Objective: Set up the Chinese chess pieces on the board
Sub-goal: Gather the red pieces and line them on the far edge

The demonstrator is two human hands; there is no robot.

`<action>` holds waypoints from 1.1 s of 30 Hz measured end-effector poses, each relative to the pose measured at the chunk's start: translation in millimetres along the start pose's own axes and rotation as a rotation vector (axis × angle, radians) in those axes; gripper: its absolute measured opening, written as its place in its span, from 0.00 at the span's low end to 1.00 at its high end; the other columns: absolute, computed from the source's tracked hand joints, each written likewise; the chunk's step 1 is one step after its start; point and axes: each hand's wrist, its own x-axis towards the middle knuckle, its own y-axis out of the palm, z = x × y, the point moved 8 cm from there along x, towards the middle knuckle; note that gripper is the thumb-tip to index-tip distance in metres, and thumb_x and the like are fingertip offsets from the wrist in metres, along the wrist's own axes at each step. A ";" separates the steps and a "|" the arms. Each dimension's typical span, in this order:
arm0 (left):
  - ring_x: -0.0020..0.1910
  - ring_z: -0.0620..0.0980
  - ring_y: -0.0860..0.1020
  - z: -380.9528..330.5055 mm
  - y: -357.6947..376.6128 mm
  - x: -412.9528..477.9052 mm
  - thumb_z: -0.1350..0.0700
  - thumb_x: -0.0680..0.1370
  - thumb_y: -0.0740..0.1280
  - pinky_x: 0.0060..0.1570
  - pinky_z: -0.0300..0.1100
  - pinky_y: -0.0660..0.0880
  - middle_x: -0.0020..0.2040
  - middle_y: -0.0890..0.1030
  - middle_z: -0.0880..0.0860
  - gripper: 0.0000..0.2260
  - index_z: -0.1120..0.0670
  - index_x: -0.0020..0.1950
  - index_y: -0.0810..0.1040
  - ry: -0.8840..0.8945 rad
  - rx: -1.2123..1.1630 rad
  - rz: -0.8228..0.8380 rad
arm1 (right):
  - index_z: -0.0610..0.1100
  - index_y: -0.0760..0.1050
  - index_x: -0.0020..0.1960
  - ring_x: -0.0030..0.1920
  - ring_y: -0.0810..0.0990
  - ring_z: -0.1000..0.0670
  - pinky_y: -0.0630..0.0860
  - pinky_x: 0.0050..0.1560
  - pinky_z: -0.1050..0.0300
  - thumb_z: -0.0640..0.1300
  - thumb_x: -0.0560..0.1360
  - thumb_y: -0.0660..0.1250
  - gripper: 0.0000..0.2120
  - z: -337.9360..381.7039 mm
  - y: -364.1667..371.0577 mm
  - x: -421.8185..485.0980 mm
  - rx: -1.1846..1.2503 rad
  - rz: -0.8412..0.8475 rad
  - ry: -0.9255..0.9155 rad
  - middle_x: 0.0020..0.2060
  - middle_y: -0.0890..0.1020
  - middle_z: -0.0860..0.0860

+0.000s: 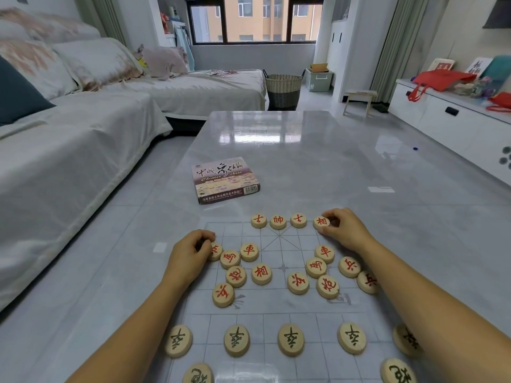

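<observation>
"Filling the red back rank?"

"Yes. The right hand pinches the red elephant piece beside three seated pieces at the board far edge; the left hand curls around a loose red piece (face half hidden). Next, likely: seat it squarely, then horses, chariots."

Bright window daylight; table glare; wide-angle edge distortion.

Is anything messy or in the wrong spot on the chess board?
Yes. The red pieces in the middle of the board lie scattered at odd angles, off the line crossings. The black pieces nearer the person sit in a tidy row. Nothing looks broken or spilled.
</observation>
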 end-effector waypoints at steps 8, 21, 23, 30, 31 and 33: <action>0.51 0.48 0.76 -1.6 -0.3 -1.5 0.62 0.76 0.61 0.50 0.39 0.70 0.53 0.80 0.50 0.09 0.51 0.50 0.78 0.005 -0.004 0.002 | 0.51 0.75 0.61 0.57 0.75 0.44 0.73 0.58 0.44 0.52 0.72 0.69 0.18 4.1 2.1 2.6 -0.061 -0.100 0.032 0.56 0.76 0.45; 0.55 0.42 0.72 -19.6 7.1 -8.9 0.54 0.76 0.66 0.52 0.31 0.67 0.52 0.76 0.44 0.08 0.48 0.55 0.77 0.175 0.106 0.136 | 0.52 0.67 0.68 0.55 0.73 0.45 0.71 0.61 0.43 0.50 0.71 0.71 0.28 -1.2 3.5 5.0 0.073 -0.038 0.023 0.53 0.74 0.48; 0.60 0.43 0.68 -22.4 10.9 -9.9 0.53 0.75 0.67 0.60 0.37 0.65 0.58 0.74 0.44 0.09 0.47 0.55 0.78 0.229 0.128 0.209 | 0.51 0.66 0.69 0.55 0.73 0.46 0.70 0.61 0.43 0.50 0.71 0.70 0.28 -1.4 4.0 5.1 0.075 -0.025 0.025 0.52 0.73 0.48; 0.63 0.46 0.66 -22.2 16.3 -8.9 0.51 0.72 0.70 0.66 0.47 0.63 0.63 0.73 0.47 0.13 0.48 0.56 0.79 0.207 0.219 0.321 | 0.49 0.74 0.61 0.56 0.74 0.45 0.70 0.61 0.43 0.53 0.72 0.69 0.19 -2.4 4.7 6.2 0.022 -0.025 0.038 0.56 0.74 0.46; 0.63 0.46 0.67 -22.1 15.8 -9.1 0.51 0.73 0.70 0.66 0.47 0.64 0.63 0.74 0.47 0.13 0.48 0.56 0.79 0.205 0.213 0.320 | 0.49 0.74 0.61 0.56 0.74 0.45 0.70 0.61 0.43 0.53 0.72 0.69 0.19 -2.4 4.8 6.1 0.023 -0.020 0.036 0.56 0.74 0.46; 0.64 0.46 0.67 -22.4 16.0 -9.5 0.51 0.73 0.69 0.66 0.47 0.64 0.63 0.74 0.47 0.12 0.48 0.57 0.79 0.212 0.223 0.330 | 0.49 0.74 0.60 0.56 0.74 0.45 0.70 0.62 0.43 0.52 0.72 0.69 0.19 -2.5 5.4 6.1 0.030 -0.009 0.031 0.56 0.74 0.46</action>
